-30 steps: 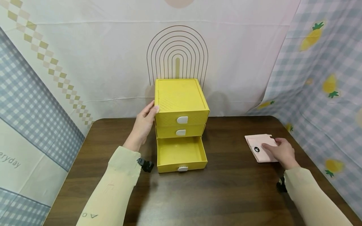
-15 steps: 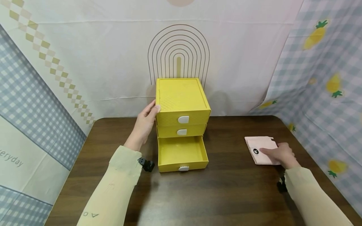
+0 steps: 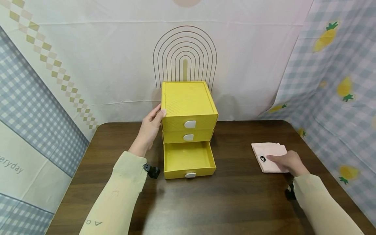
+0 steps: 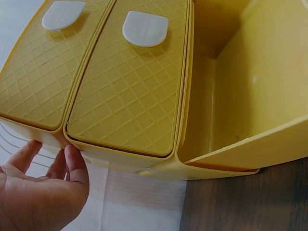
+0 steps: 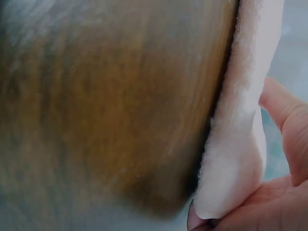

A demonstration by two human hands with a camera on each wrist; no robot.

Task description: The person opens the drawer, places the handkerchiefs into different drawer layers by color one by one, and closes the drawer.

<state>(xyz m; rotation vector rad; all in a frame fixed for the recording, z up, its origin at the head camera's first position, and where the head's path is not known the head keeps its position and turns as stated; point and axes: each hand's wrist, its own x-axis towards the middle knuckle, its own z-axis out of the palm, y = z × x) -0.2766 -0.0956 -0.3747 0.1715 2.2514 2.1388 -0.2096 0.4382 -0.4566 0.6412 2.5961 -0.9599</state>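
Note:
A yellow drawer unit [image 3: 188,98] stands at the back middle of the table, its lowest drawer [image 3: 189,158] pulled out and bare inside. My left hand [image 3: 148,130] holds the unit's upper left front corner, thumb at the top edge and fingers against the side. The left wrist view shows those bent fingers [image 4: 77,166] touching the yellow wall. Off to the right lies a folded pale pink towel [image 3: 268,149] with a round black emblem. My right hand [image 3: 290,161] grips its near right edge, thumb on top; a fingertip shows beneath the towel in the right wrist view.
Two upper drawers with white tabs, such as the top tab [image 3: 190,124], are pushed in. Dark wood tabletop [image 3: 232,199] spreads around the unit. A pale cloth backdrop [image 3: 117,65] hangs behind, with checked cloth [image 3: 337,107] along the right side.
The towel and my right hand have shifted slightly left and nearer to me. My left hand stays at the same corner of the drawer unit.

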